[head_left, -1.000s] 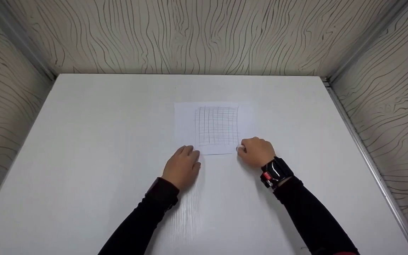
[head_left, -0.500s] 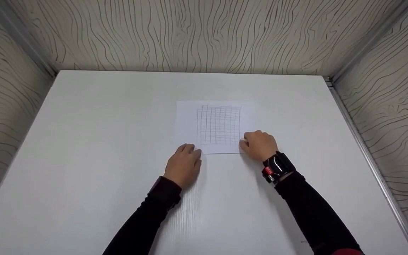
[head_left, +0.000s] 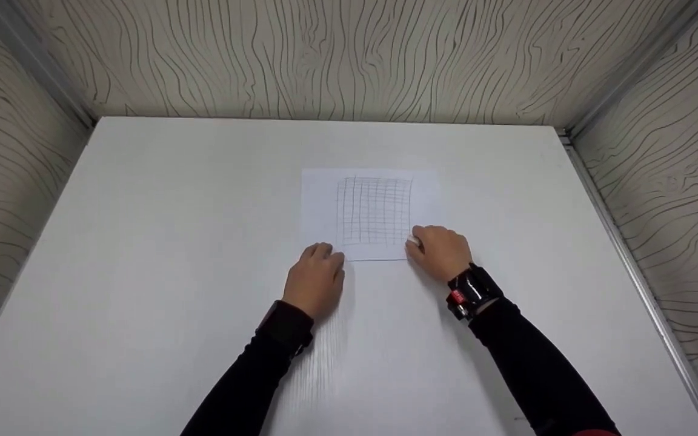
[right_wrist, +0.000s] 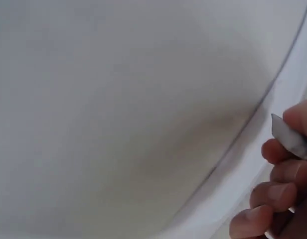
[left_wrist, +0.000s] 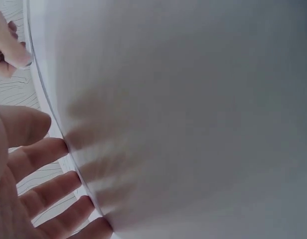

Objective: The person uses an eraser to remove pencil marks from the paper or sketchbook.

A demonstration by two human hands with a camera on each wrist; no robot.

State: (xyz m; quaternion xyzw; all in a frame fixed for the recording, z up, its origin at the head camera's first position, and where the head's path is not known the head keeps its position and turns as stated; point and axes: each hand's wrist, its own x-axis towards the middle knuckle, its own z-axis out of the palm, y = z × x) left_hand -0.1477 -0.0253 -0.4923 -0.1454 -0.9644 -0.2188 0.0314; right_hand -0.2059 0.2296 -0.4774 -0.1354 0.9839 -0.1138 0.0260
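Observation:
A white sheet of paper (head_left: 319, 203) lies on the white table, with a hand-drawn pencil grid (head_left: 376, 212) across its middle. My left hand (head_left: 314, 280) rests at the sheet's near left edge, its fingertips touching the paper and the fingers fairly straight in the left wrist view. At the near right part of the sheet, my right hand (head_left: 443, 251) pinches a small white eraser (right_wrist: 289, 138) between thumb and forefinger. Grey smudges mark the eraser, and its other end is hidden in the hand. The other fingers curl behind it.
The white table (head_left: 161, 242) extends widely around the paper. Wood-patterned panels (head_left: 325, 54) stand behind it and at both sides, with a metal rail (head_left: 640, 278) along the right edge.
My right hand has moved slightly up the sheet with the eraser, then a little back to the left, beside the grid's lower right corner. My left hand has stayed in place.

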